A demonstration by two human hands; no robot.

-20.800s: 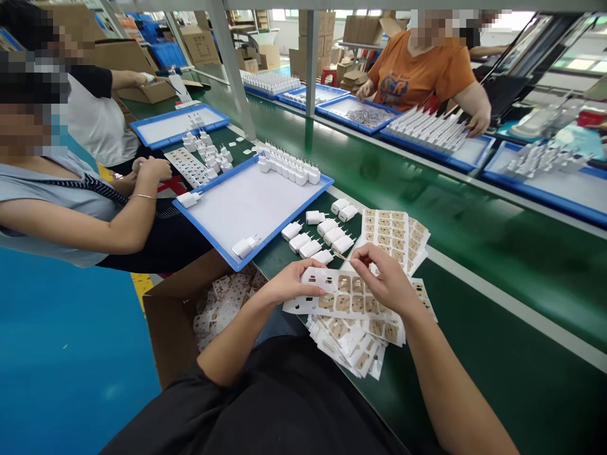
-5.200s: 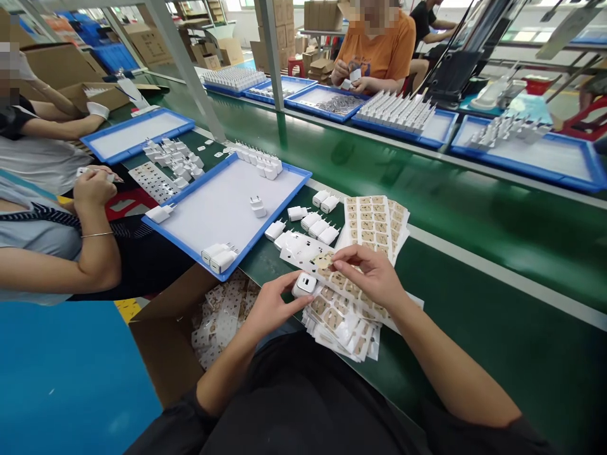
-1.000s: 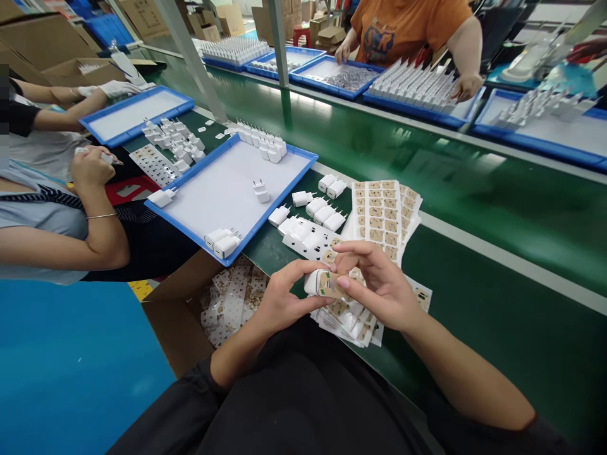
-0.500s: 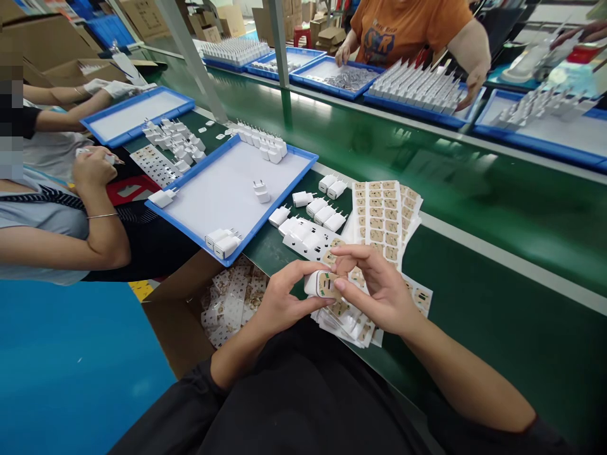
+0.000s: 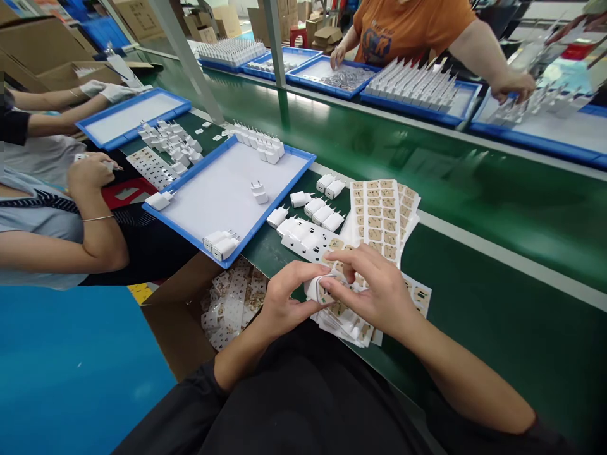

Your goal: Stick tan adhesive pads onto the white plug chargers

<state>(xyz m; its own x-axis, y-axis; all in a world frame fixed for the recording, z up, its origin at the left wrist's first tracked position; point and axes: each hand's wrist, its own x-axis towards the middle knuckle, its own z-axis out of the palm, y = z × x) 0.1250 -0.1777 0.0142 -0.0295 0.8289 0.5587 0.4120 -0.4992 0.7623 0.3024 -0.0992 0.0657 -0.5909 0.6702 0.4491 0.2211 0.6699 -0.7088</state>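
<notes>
A white plug charger sits in the fingers of my left hand, gripped between thumb and forefinger with its flat end turned to the right. My right hand has its thumb pressed against that end, which bears a tan sticker, and its forefinger bent over the top edge; both cover much of the sticker. Under and behind my hands lie sheets of tan stickers. A partly used sheet extends left of them. Several more chargers, pins attached, lie just behind that sheet on the green bench.
Left of my hands, a blue-rimmed tray holds several chargers. Below the bench edge, a cardboard box contains used sticker sheets. Co-workers sit at left; another person in an orange shirt works across the bench behind filled trays.
My right thumb and forefinger have closed in on the charger's end, hiding more of the sticker. Across the bench, the co-worker's hand has moved right to another tray.
</notes>
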